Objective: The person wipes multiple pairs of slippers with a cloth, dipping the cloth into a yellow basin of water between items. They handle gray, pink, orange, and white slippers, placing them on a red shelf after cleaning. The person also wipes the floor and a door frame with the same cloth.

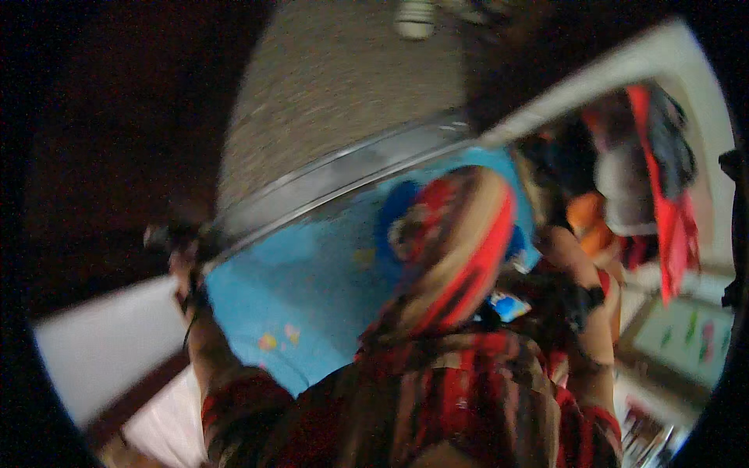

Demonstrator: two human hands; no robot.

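The picture is blurred and dark. At the left, my left hand (184, 272) reaches up against the edge of a dark door (134, 146), beside a small shiny fitting (155, 237). Shadow hides its fingers, so I cannot tell whether it grips anything. My right hand (560, 245) is out at the right, close to an orange object (585, 216), with a black band (588, 301) at the wrist. Its fingers are too blurred to make out. Red, brown and black striped clothing (462, 374) fills the bottom middle and hangs forward over the floor.
A pale blue floor covering (316, 275) with flower prints meets a grey door sill (351, 169). Speckled floor (351, 88) lies beyond, with a whitish shoe-like object (415, 20). Red and dark fabrics (661, 158) hang at the right. A white panel (114, 345) stands at the left.
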